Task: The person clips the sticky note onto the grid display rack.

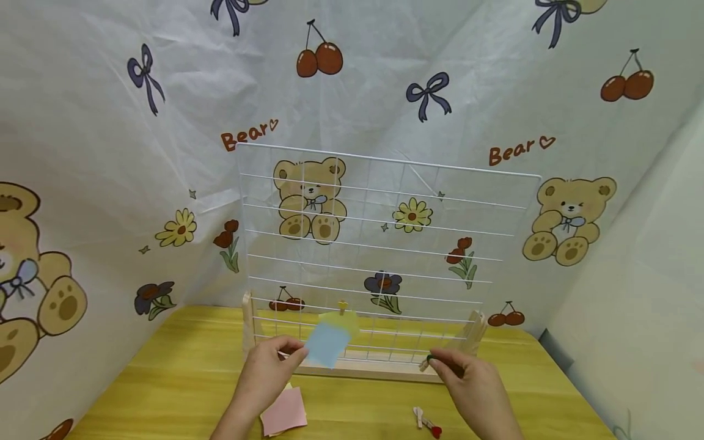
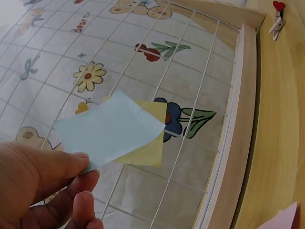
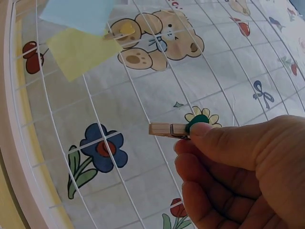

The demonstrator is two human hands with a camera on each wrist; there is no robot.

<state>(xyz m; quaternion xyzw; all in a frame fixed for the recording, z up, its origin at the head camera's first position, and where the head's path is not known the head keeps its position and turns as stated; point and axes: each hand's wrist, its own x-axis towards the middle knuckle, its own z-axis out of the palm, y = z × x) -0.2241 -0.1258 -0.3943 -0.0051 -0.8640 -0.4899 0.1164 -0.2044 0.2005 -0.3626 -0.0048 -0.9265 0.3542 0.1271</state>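
Note:
My left hand pinches a light blue paper note by its edge, between thumb and fingers. Behind that note, a yellow paper note hangs on the white wire grid, under a yellow clip. Between thumb and forefinger, my right hand holds a small wooden clothespin with a green decoration, in front of the grid's lower right. In the right wrist view, the clothespin's bare wooden end points left, away from the fingers.
A pink note stack lies on the yellow wood-grain table near my left wrist. Small clothespins, one with a red heart, lie near my right hand. The grid stands in a wooden base before a bear-patterned cloth.

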